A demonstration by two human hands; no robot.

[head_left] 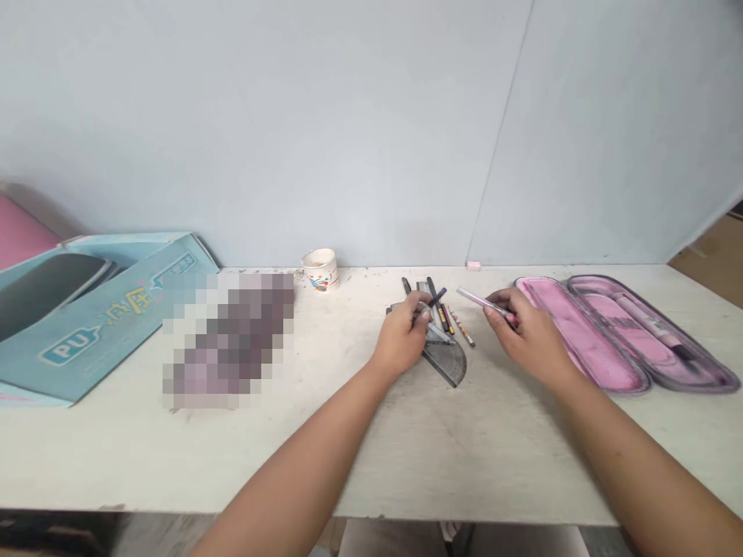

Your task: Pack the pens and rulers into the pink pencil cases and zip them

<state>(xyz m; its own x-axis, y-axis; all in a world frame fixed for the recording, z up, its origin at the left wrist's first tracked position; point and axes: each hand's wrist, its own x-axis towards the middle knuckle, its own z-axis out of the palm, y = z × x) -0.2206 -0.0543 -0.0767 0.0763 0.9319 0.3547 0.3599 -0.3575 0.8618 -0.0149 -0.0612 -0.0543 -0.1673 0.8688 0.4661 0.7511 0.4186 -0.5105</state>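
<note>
My left hand is closed on a pen with a dark blue end pointing up and right, above the stationery pile. My right hand pinches a slim clear pen, its pale end pointing left towards the other hand. Beneath and beside my left hand lie a dark see-through protractor, a ruler, and several pens and pencils. To the right of my right hand an open pink pencil case lies flat, with a thick pink marker in its right half.
A white paper cup stands near the wall, and a small pink eraser lies against it. On the left are a blurred-out purplish object and a teal box with a dark rounded item in it.
</note>
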